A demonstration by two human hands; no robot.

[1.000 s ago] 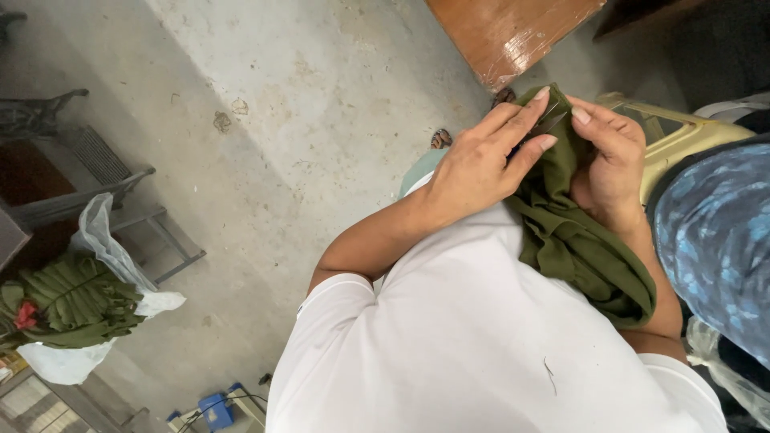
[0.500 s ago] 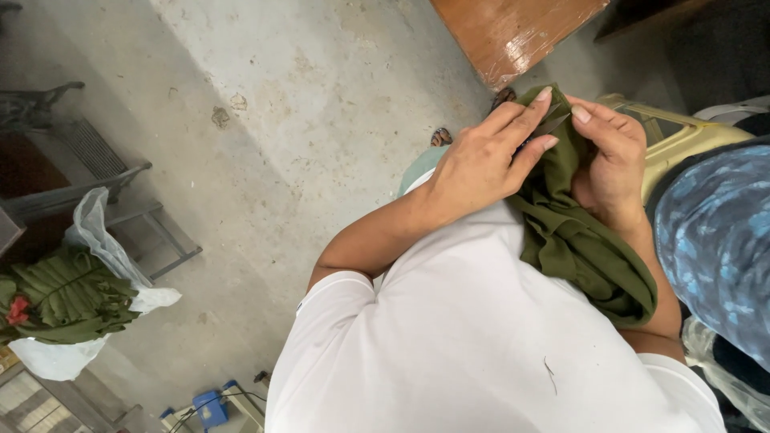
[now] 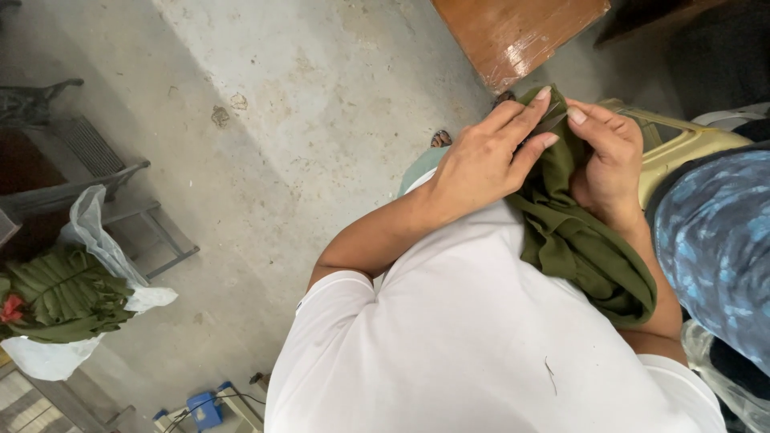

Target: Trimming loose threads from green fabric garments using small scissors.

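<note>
Two hands meet on one olive-green cloth in the head view; the left hand lies over its upper fold, fingers pressing the fabric, while the right hand pinches the same fold from the other side; the cloth hangs down against a white shirt; far left, on the concrete floor, folded green cloths sit in a white plastic bag; a brown board lies above the hands.

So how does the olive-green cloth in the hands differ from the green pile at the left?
The olive-green cloth is one loose, crumpled piece draped over the lap, held by both hands; the green pile is neatly folded, stacked on a white plastic bag, untouched. Both share a similar green colour.
</note>
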